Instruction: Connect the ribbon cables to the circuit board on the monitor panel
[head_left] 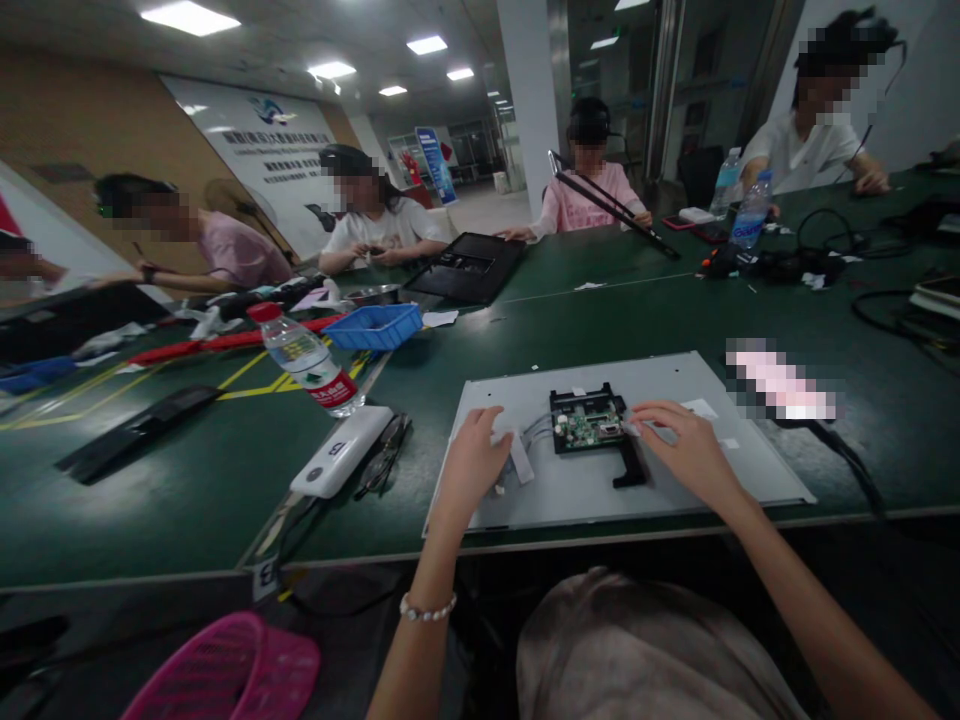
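Observation:
A flat grey-white panel (525, 505) lies on the table in front of me. On it sits a green circuit board (589, 430) in a black bracket (630, 470), with grey wires (536, 430) running off its left side. My left hand (476, 455) rests over the panel's left part, thumb and forefinger apart, beside a white strip (520, 458). At the board's right edge, the fingertips of my right hand (690, 452) come together around something small and pale that I cannot make out.
Left of the panel are a white power bank (341, 455), glasses (384, 455) and a water bottle (307, 360). A blue tray (375, 328) stands farther back. A phone (780, 385) with a cable lies at right. Several people sit around the table. A pink basket (225, 670) is below.

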